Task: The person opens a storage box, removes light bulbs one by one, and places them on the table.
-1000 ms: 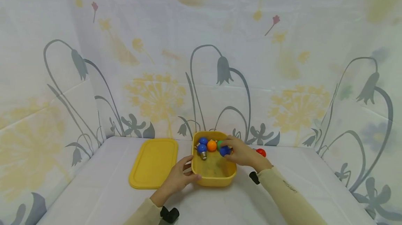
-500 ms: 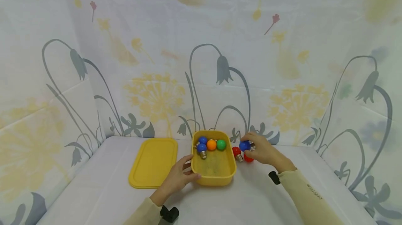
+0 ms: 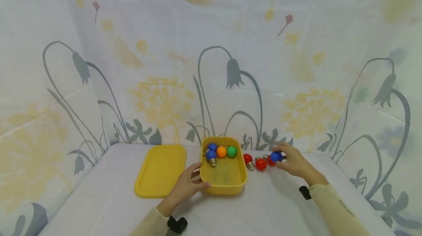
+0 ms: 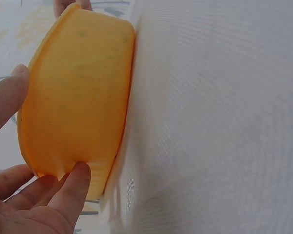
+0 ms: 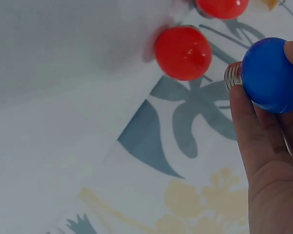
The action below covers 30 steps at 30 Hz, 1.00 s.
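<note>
A blue light bulb (image 3: 276, 157) with a metal screw base is pinched between the thumb and fingers of my right hand (image 3: 294, 160), right of the yellow plastic container (image 3: 229, 190). In the right wrist view the blue bulb (image 5: 271, 75) hangs above the cloth, its base toward the fingertips. Thumb and fingers of my left hand (image 3: 185, 187) hold the container's near left corner; the left wrist view shows the fingers (image 4: 75, 187) against its wall. Inside lie two blue bulbs (image 3: 211, 155), an orange bulb (image 3: 221, 151) and a green bulb (image 3: 232, 151).
Red bulbs lie right of the container: one beside its wall (image 3: 247, 158), a second red bulb (image 3: 261, 164), and a third red bulb (image 3: 270, 160) partly behind the blue one. A yellow lid (image 3: 160, 171) lies flat at left. Flower-printed cloth (image 3: 211, 93) rises behind the table.
My right hand has lifted the blue bulb out of the container and carried it right, past the red bulbs. My left hand stays at the container's corner.
</note>
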Available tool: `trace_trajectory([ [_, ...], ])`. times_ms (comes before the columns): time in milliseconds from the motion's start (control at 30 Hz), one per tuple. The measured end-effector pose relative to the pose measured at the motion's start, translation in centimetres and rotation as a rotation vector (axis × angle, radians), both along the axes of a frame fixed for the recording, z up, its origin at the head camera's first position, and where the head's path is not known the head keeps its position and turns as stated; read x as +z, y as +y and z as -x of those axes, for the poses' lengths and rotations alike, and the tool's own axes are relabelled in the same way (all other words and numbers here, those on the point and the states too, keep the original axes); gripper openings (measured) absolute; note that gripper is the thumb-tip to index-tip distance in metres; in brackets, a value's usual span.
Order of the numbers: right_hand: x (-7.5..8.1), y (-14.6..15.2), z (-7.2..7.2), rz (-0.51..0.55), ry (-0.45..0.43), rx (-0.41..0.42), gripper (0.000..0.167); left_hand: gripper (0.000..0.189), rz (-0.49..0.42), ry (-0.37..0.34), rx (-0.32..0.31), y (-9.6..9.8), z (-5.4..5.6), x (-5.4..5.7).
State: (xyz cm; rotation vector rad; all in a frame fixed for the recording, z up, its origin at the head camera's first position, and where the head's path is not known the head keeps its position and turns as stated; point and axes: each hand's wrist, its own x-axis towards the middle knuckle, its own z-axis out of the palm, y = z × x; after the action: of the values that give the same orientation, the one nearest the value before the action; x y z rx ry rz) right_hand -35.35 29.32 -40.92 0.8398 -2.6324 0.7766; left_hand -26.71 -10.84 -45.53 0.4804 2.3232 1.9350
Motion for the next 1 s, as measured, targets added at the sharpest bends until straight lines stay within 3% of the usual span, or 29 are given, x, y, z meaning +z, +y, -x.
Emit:
trace_trajectory([
  [433,-1.9,2.8,0.8,0.014,-0.057,-0.098,0.036,0.082,-0.012,0.004,0.0,0.0,0.2,-0.2],
  [767,-3.2,3.8,1.4,-0.007,-0.07,-0.121,0.032,0.082,-0.005,0.009,0.001,0.1,0.1,-0.1],
  [1000,-3.7,3.8,1.6,-0.034,-0.171,-0.138,0.032,0.083,-0.003,0.007,0.003,0.1,0.2,-0.1],
])
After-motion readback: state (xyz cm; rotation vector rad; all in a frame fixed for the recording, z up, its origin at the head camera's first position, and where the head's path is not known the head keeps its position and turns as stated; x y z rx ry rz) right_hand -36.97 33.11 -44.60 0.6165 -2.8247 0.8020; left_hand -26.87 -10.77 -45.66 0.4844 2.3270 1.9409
